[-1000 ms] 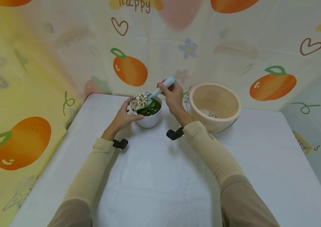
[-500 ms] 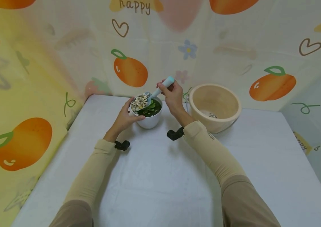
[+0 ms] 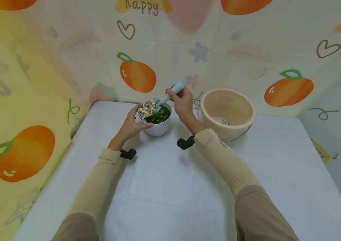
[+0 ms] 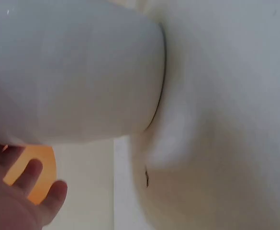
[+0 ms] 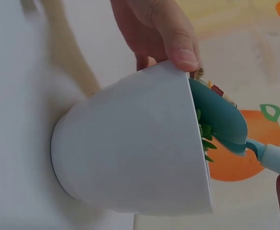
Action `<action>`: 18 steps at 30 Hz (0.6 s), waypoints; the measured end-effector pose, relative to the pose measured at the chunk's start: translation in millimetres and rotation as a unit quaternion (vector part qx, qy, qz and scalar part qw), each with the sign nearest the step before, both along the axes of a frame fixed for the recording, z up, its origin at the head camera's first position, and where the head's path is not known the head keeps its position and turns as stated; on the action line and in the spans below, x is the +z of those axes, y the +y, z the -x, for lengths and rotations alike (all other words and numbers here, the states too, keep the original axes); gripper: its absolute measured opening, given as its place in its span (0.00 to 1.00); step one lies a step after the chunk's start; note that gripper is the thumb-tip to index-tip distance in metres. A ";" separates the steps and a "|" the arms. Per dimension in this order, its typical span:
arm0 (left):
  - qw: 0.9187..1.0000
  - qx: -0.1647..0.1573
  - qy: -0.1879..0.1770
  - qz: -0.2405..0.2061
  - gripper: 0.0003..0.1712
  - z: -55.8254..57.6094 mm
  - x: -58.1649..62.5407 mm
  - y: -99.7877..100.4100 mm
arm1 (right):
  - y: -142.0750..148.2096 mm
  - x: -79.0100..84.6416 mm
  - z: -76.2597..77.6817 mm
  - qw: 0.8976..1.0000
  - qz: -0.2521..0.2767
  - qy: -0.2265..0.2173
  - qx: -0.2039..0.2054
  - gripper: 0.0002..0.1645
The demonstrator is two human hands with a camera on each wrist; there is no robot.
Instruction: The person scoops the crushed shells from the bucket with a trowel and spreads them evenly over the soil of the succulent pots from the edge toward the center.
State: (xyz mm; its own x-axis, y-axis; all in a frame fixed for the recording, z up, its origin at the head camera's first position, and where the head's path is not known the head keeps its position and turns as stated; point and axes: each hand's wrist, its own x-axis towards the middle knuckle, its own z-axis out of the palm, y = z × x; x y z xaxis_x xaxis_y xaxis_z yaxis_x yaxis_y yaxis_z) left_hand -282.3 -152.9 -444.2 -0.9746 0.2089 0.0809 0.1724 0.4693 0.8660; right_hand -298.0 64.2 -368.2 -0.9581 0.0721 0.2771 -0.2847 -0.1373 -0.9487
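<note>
A white flower pot (image 3: pixel 157 129) with a green-leaved plant (image 3: pixel 160 114) in it stands at the back of the table. My left hand (image 3: pixel 132 125) holds the pot by its rim, the thumb on the near side and fingers behind. My right hand (image 3: pixel 184 104) grips the light blue handle of a small garden trowel (image 5: pixel 224 117). The blade rests low over the left part of the pot's mouth, with the green leaves beside it. Pale mixed gravel (image 3: pixel 147 108) is heaped on the blade, partly hiding it.
A large beige planter (image 3: pixel 227 131) stands to the right of my right hand, with a little gravel (image 3: pixel 225 122) on its bottom. White cloth covers the table (image 3: pixel 164 187). A printed curtain (image 3: pixel 170 50) hangs right behind.
Both hands, the pot and the trowel stay nearly where they were. The whole view shifts slightly, and the gravel's surface looks a little different.
</note>
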 end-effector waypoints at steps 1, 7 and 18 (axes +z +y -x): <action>1.000 -0.007 -0.002 0.000 0.60 1.5 -0.1 -1.3 | -0.3 -0.4 0.4 1.000 -0.002 0.000 -0.001 0.11; 1.000 -0.019 -0.013 -0.012 0.61 4.5 -1.6 -1.3 | -0.2 -0.6 0.9 1.000 0.006 0.002 0.001 0.13; 1.000 0.015 0.002 -0.016 0.62 -1.3 -4.5 5.0 | -0.2 2.2 -1.2 1.000 0.003 0.017 -0.011 0.14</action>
